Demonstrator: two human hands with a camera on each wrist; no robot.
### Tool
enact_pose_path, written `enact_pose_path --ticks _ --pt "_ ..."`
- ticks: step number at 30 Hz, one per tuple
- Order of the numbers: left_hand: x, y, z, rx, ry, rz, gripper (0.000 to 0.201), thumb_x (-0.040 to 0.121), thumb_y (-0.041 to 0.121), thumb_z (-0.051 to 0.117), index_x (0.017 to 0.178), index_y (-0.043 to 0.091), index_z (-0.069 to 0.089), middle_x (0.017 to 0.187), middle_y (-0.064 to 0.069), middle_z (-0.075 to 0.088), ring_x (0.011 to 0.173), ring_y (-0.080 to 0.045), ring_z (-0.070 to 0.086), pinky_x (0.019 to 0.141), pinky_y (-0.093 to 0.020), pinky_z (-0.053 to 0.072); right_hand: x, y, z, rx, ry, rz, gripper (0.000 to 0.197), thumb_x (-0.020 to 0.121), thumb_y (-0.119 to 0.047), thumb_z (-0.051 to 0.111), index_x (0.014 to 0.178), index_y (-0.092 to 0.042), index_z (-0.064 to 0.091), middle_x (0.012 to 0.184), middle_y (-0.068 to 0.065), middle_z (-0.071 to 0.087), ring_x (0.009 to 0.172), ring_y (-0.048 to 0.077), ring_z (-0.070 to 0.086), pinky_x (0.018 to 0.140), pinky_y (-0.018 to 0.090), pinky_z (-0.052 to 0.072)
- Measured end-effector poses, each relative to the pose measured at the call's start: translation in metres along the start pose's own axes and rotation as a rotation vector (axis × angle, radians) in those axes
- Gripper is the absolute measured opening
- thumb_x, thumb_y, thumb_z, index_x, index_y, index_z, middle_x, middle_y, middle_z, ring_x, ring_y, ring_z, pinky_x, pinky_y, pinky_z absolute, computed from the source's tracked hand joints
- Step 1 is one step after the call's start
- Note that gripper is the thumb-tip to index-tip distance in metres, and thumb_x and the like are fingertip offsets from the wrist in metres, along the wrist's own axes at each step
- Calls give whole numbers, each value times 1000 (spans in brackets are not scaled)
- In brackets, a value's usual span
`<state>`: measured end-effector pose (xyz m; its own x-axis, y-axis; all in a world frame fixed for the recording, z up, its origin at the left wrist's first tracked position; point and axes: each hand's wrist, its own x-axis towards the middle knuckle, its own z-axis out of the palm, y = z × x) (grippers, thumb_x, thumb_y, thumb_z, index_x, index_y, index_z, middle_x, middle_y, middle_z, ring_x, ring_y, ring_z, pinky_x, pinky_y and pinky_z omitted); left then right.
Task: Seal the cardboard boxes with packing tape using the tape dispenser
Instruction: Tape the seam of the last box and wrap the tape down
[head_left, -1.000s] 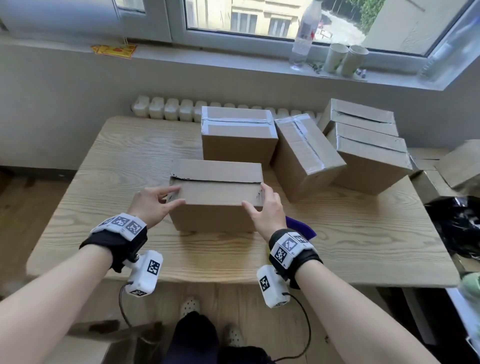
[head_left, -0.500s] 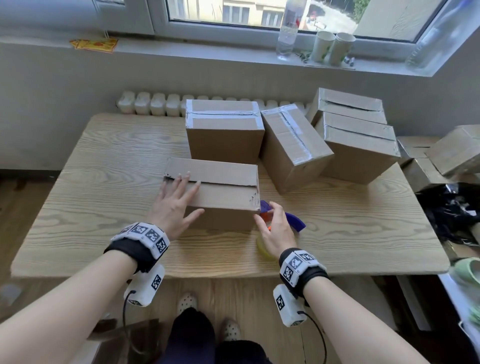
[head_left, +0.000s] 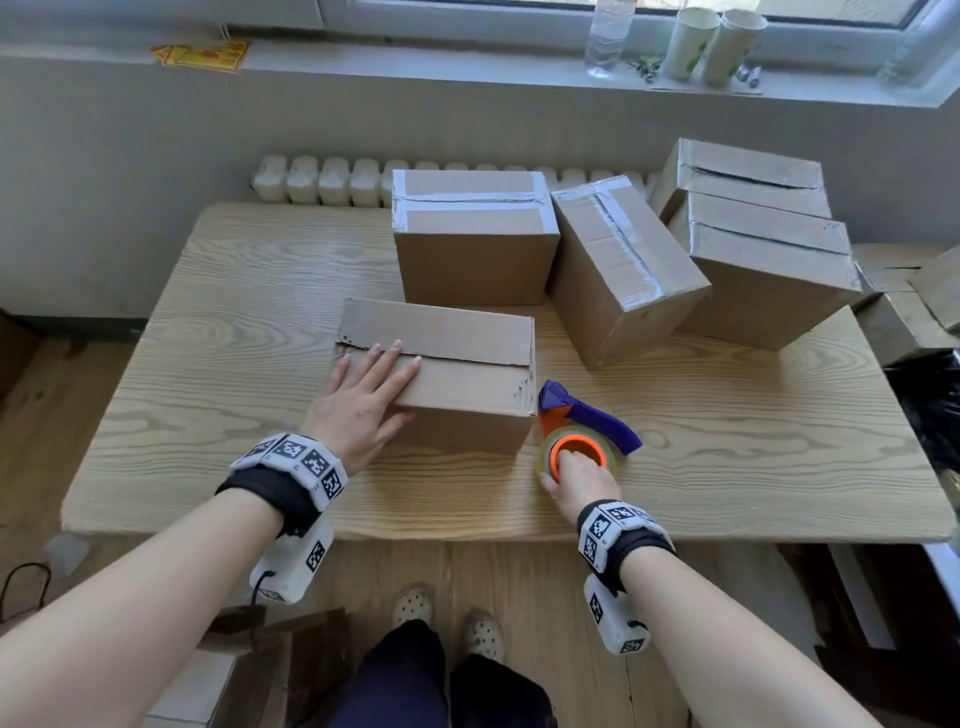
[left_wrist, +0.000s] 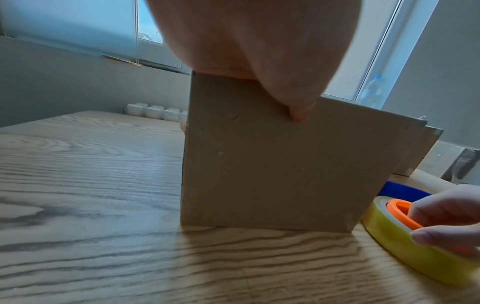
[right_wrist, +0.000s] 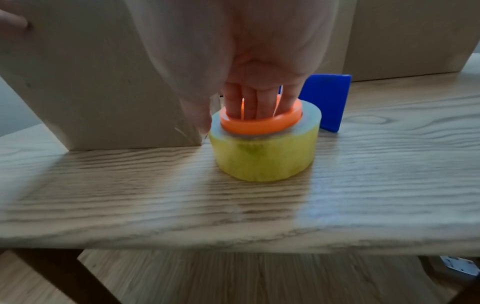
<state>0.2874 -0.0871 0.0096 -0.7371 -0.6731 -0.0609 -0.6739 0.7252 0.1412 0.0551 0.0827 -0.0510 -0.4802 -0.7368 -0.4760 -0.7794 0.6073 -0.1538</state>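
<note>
An untaped cardboard box (head_left: 467, 358) stands at the middle of the wooden table (head_left: 234, 312), its top flaps closed with the seam bare. My left hand (head_left: 374, 384) lies flat on the box top near its left end, fingers straight, thumb (left_wrist: 298, 111) down the front face. Right of the box sits the tape dispenser (head_left: 579, 452): a yellowish tape roll (right_wrist: 265, 158), an orange core, a blue handle (right_wrist: 330, 100). My right hand (head_left: 576, 475) grips it, fingers (right_wrist: 249, 102) inside the orange core and thumb outside the roll.
Behind the open box stand three taped boxes (head_left: 470, 234), (head_left: 623, 270), (head_left: 763, 275), with another stacked at the far right. More cardboard (head_left: 930, 291) and a black bag (head_left: 930, 400) lie off the table's right edge. A bottle (head_left: 605, 36) and paper cups (head_left: 711, 47) stand on the sill.
My right hand left the box's right end and dropped onto the tape dispenser, fingers now in its core. My left hand moved from the box's left side to lie flat on top.
</note>
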Motion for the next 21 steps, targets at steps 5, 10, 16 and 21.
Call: enact_pose_path --ticks 5,10,16,21 --pt "0 -3 -7 10 -31 20 61 96 44 39 149 32 10 158 4 5 145 -16 6 116 -37 -2 -2 0 -6 -119 -137 15 30 92 -28 56 116 -11 50 116 8 61 108 31 57 81 34 44" --pt "2 -3 -9 55 -76 19 69 86 64 4 148 35 4 158 6 0 145 -14 2 116 -35 -1 -10 1 -23 -19 -75 69 27 90 -24 54 113 -11 48 112 11 60 103 34 59 76 34 43" --pt "11 -3 -21 1 -48 41 81 76 68 2 142 32 35 151 1 30 137 -21 25 111 -36 17 -21 -3 -92 425 210 44 25 90 -26 59 106 -9 52 99 7 56 93 28 55 77 31 41" --pt "20 -7 -31 -47 -31 53 55 91 54 42 140 29 38 140 3 42 129 -18 34 104 -35 29 -24 -24 -141 655 344 -92 21 90 -22 57 102 -6 57 93 8 59 85 26 53 71 34 42"
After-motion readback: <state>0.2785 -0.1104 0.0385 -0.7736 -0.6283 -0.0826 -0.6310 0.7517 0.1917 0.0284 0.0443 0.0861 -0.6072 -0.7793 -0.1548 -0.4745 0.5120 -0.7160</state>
